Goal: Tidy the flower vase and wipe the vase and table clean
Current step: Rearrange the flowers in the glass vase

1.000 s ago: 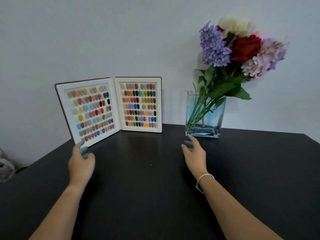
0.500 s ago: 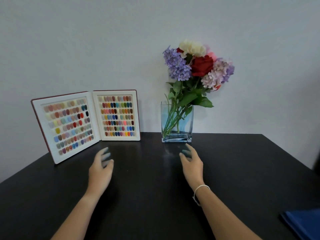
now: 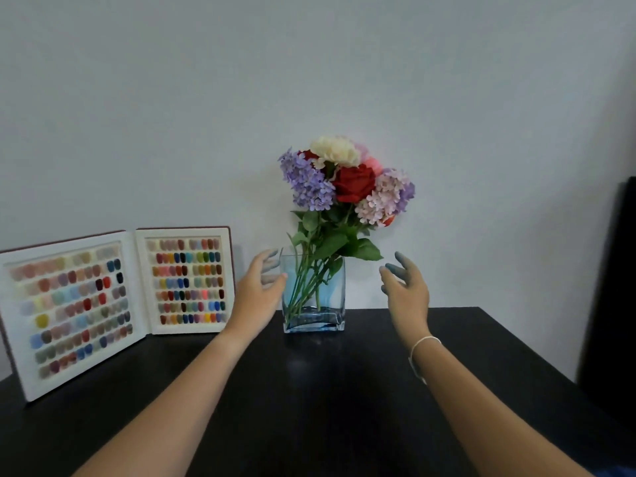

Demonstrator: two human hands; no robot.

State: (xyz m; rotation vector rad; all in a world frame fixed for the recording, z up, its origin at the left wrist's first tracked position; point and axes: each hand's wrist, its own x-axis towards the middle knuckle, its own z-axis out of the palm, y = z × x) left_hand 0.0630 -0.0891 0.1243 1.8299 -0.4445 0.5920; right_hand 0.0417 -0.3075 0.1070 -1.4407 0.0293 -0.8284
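Note:
A clear, blue-tinted square glass vase (image 3: pixel 330 297) stands at the back of the black table (image 3: pixel 309 407), against the wall. It holds a bunch of flowers (image 3: pixel 347 180): purple, cream, red and pink heads on green stems. My left hand (image 3: pixel 256 290) is raised at the vase's left side, fingers spread, with the thumb tip at the glass edge. My right hand (image 3: pixel 406 290) hovers a short way off the vase's right side, fingers spread and holding nothing. A thin white bracelet sits on that wrist.
An open white display book of coloured nail samples (image 3: pixel 113 297) stands upright at the back left, close to my left hand. A dark object (image 3: pixel 616 304) stands past the table's right edge.
Both hands have lifted off the table and moved forward to either side of the vase. The view has shifted, so the vase now sits in the middle.

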